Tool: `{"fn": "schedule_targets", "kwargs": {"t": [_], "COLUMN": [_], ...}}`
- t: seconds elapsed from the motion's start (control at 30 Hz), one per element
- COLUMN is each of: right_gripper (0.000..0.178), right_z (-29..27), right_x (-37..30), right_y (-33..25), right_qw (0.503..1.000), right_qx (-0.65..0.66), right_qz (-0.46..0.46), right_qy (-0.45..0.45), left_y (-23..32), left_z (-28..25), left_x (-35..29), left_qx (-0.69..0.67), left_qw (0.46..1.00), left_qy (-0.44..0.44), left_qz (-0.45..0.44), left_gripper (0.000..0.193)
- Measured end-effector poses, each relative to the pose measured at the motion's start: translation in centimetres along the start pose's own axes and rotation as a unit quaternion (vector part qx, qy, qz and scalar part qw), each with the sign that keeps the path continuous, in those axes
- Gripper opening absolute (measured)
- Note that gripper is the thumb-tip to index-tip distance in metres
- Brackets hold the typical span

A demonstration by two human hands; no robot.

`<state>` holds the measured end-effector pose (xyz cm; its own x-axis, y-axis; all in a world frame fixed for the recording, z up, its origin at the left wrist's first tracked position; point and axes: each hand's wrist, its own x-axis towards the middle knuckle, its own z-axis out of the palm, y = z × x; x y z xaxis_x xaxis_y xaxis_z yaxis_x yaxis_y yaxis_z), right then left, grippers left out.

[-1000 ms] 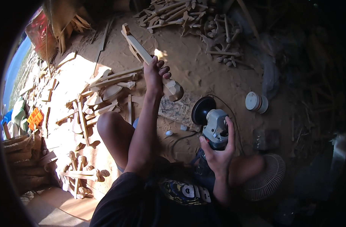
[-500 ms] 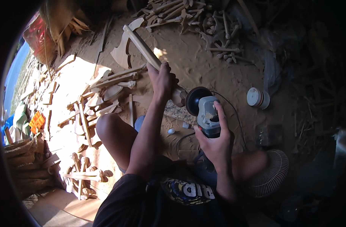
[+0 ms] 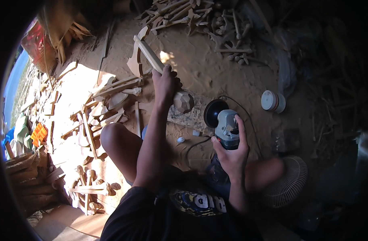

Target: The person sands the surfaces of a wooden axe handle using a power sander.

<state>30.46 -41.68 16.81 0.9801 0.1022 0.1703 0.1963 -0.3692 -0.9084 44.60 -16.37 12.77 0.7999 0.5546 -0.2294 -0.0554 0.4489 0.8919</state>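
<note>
My left hand (image 3: 164,83) is clamped round the middle of one long carved wooden piece (image 3: 152,58), its faceted knob end (image 3: 183,101) low over the sandy floor (image 3: 216,72) and its flat end pointing away from me. It looks stiff, light and dry; mid-shaft is the sure hold. My right hand (image 3: 231,150) is closed on one angle grinder (image 3: 226,126), heavier, its dark disc (image 3: 213,112) just beside the knob, perhaps not touching. One white tub (image 3: 272,101) stands well apart.
</note>
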Motion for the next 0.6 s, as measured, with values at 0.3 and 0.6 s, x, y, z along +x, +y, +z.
{"fn": "schedule_targets", "kwargs": {"t": [0.3, 0.6], "right_gripper": [0.080, 0.081], "right_z": [-2.2, -3.0], "right_x": [-0.8, -1.0], "right_y": [1.1, 1.5], "right_qw": [0.998, 0.995], "right_qx": [0.015, 0.056], "right_qz": [0.025, 0.038], "right_qy": [0.063, 0.071], "left_y": [-6.0, -6.9], "left_z": [-2.6, -6.3], "left_x": [2.8, 6.6], "left_qx": [0.514, 0.113], "left_qw": [0.824, 0.974], "left_qy": [0.096, -0.110], "left_qz": [0.217, -0.160], "left_gripper": [0.036, 0.016]}}
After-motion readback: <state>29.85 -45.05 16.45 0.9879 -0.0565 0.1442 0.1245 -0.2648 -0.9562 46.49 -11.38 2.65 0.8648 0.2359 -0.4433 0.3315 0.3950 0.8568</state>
